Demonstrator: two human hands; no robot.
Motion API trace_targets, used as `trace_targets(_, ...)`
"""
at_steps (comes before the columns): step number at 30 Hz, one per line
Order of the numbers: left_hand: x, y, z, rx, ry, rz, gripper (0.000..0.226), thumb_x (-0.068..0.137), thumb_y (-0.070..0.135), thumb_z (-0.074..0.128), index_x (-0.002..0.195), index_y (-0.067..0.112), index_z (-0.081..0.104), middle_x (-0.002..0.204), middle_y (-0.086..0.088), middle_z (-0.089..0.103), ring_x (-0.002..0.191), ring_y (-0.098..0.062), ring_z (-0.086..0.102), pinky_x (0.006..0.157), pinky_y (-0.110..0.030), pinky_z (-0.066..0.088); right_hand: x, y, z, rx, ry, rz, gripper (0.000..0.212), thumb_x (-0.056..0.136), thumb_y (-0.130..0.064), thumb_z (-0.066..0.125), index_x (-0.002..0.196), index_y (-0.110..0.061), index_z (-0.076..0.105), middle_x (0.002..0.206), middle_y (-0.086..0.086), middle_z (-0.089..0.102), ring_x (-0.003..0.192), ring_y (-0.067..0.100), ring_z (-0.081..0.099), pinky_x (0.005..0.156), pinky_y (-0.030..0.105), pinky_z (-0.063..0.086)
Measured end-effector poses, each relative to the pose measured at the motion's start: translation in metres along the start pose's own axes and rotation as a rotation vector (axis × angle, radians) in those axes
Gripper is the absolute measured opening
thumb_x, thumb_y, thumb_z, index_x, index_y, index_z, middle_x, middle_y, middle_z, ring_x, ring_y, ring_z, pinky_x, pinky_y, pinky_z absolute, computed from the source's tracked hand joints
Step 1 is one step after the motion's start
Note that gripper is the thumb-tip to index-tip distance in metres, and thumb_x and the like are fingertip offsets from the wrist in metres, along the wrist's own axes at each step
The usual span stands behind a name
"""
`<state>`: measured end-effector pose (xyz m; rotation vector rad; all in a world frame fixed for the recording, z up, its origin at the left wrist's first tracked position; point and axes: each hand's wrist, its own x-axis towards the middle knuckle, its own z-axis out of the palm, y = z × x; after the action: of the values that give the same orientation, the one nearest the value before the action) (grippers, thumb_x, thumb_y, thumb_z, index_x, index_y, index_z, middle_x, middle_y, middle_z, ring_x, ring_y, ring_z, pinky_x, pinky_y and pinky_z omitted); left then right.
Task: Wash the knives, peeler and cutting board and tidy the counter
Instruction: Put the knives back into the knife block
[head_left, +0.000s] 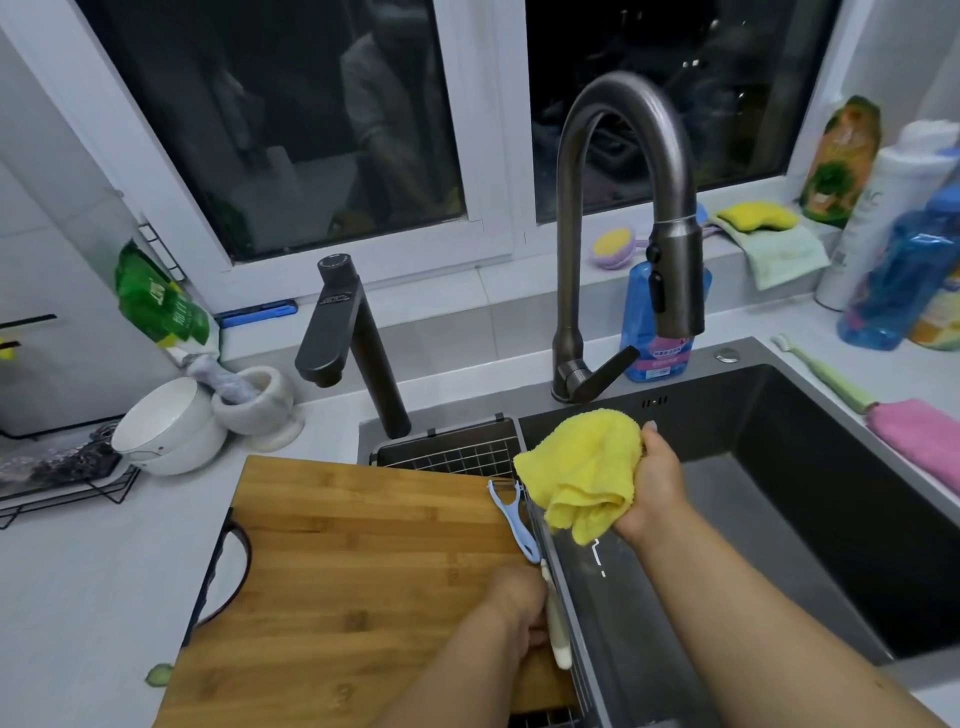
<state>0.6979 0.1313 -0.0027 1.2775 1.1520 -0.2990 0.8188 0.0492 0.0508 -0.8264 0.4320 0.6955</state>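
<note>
Head view: left grip (519, 608) curls round a pale knife handle (557, 631) at the cutting board (337, 561) edge; right grip (652, 483) clutches a yellow cloth (582, 467). Peeler (511, 519) teeters beside the sink (779, 467); a nudge could drop it.

Peeler (511, 519) on cutting board (363, 571), sink (831, 519) right, faucet (623, 234) behind
</note>
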Motion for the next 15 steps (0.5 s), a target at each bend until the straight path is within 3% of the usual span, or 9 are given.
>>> trace_targets(6, -0.010, -0.001, 0.001, -0.057, -0.024, -0.021, 0.025, 0.097, 0.000, 0.037, 0.089, 0.011, 0.058, 0.088, -0.011, 0.065, 0.076, -0.023, 0.062, 0.061, -0.032, 0.055, -0.007, 0.001, 0.001, -0.009, -0.010, 0.003, 0.057, 0.096, -0.055, 0.035, 0.127, -0.012, 0.054, 0.119, 0.020, 0.061, 0.107, 0.039, 0.059, 0.091, 0.051, 0.049)
trace_targets(10, -0.015, 0.003, -0.005, -0.140, 0.075, -0.043, 0.025, 0.100, 0.008, 0.037, 0.108, -0.002, 0.059, 0.111, -0.019, 0.058, 0.098, -0.031, 0.060, 0.062, -0.037, 0.054, -0.013, 0.001, 0.004, -0.012, -0.028, -0.018, 0.050, 0.099, -0.045, 0.031, 0.122, -0.009, 0.058, 0.116, 0.019, 0.062, 0.108, 0.039, 0.058, 0.095, 0.051, 0.046)
trace_targets(13, -0.024, 0.009, -0.022, -0.215, 0.144, -0.017, 0.023, 0.100, 0.009, 0.039, 0.105, -0.001, 0.059, 0.099, -0.016, 0.052, 0.078, -0.024, 0.054, 0.050, -0.029, 0.044, -0.021, 0.001, 0.009, -0.028, -0.040, -0.016, 0.045, 0.099, -0.040, 0.032, 0.116, -0.009, 0.061, 0.114, 0.019, 0.064, 0.107, 0.038, 0.060, 0.096, 0.052, 0.046)
trace_targets(15, -0.032, 0.015, -0.037, -0.237, 0.223, 0.048, 0.021, 0.099, 0.011, 0.040, 0.105, 0.003, 0.058, 0.090, -0.015, 0.054, 0.062, -0.021, 0.048, 0.045, -0.026, 0.037, -0.024, 0.004, 0.013, -0.036, -0.046, -0.016, 0.046, 0.100, -0.039, 0.032, 0.119, -0.008, 0.060, 0.113, 0.020, 0.065, 0.105, 0.038, 0.061, 0.089, 0.049, 0.050)
